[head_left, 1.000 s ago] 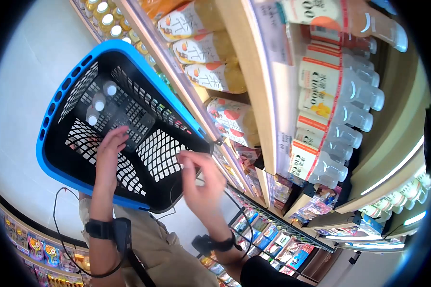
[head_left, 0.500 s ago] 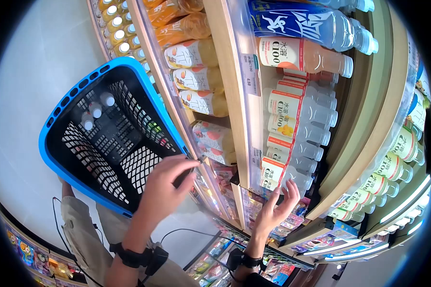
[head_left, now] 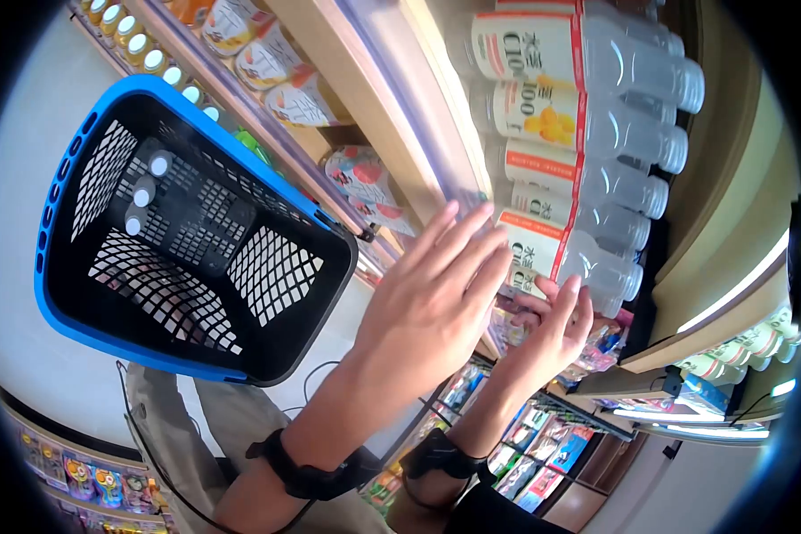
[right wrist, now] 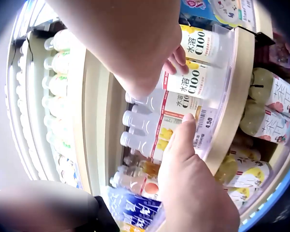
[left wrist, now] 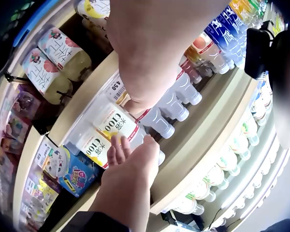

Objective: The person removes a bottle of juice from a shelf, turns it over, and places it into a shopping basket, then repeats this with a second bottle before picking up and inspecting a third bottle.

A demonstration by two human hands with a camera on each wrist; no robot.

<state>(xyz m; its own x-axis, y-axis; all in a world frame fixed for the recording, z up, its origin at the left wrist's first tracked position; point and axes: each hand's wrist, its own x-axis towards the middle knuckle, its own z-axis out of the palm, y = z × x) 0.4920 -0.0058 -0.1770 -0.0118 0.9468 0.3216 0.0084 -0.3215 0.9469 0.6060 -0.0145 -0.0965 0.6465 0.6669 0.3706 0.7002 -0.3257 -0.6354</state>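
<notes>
**Hands.** The left hand (head_left: 427,294) is released: its fingers are straight and together, and it holds nothing. Its fingertips reach the shelf front edge (head_left: 392,107). In the right wrist view one fingertip touches the clear rail (right wrist: 227,63) just beside the price tag (right wrist: 201,126).

The right hand (head_left: 552,325) lies against the end bottle (head_left: 532,252). The fingers are nearly straight on the label and the thumb is spread. No closed grasp is visible.

**Position of the bottle.** The end bottle lies on its side, last in the row of C100 bottles (head_left: 596,133), with its cap pointing into the shelf bay. It touches the next bottle in the row. Its label sits directly behind the clear rail.

**Clearances.**
- Open room lies between the bottle caps and the back of the bay.
- The left hand stands just beside the right hand, on the aisle side of the rail.
- The basket (head_left: 43,231) hangs well apart to the left, its mouth toward the camera, with one corner near the shelving.
- Three capped bottles (head_left: 142,191) rest in the basket
</notes>
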